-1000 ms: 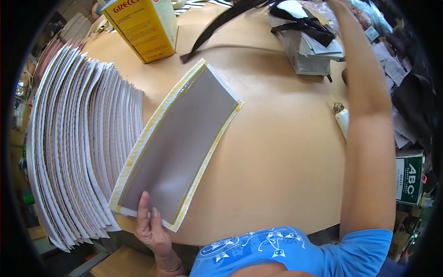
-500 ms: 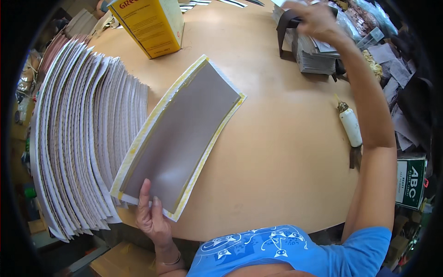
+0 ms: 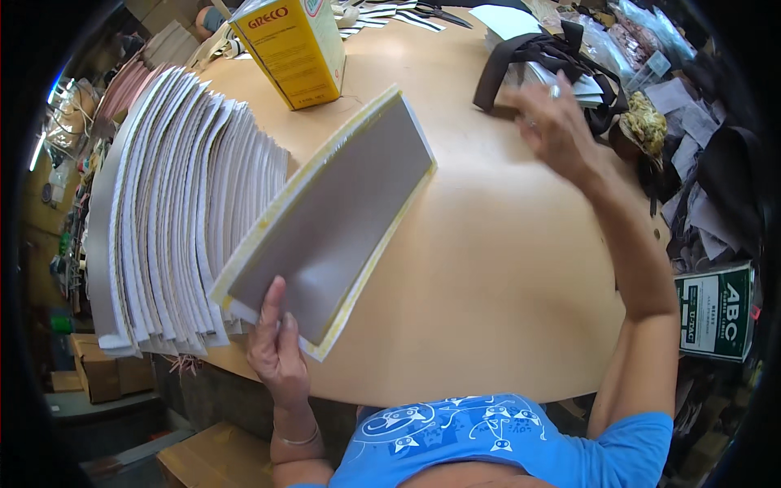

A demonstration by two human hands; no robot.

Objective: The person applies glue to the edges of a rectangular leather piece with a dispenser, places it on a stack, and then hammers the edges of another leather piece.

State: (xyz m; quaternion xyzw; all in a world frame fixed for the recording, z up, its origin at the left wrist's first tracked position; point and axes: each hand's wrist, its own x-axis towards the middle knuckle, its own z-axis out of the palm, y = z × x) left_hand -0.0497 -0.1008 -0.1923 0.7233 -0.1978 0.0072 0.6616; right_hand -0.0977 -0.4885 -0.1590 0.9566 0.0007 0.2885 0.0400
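My left hand (image 3: 278,350) grips the lower end of a curved grey panel (image 3: 333,220), thumb and fingers pinching its edge. White borders with yellow smears run around the panel, which is held tilted above the table. Just left of it stands a long row of similar white-edged panels (image 3: 175,220), packed on edge. My right hand (image 3: 557,122) is at the far right, in front of dark fabric straps (image 3: 537,50) and a stack of pale sheets (image 3: 504,23). Motion blurs its fingers, so whether it holds anything is unclear.
A yellow tin (image 3: 297,57) stands at the back of the wooden table (image 3: 480,301). Scissors (image 3: 439,14) and striped strips (image 3: 390,18) lie beyond it. Fabric scraps and plastic bags (image 3: 643,32) crowd the right side, above a green box (image 3: 716,313). Cardboard boxes (image 3: 215,459) sit below, left.
My right hand has come nearer, away from the top of the sheet stack; the dark strap now lies over the stack. The panel in my left hand is tilted slightly more. The view has shifted.
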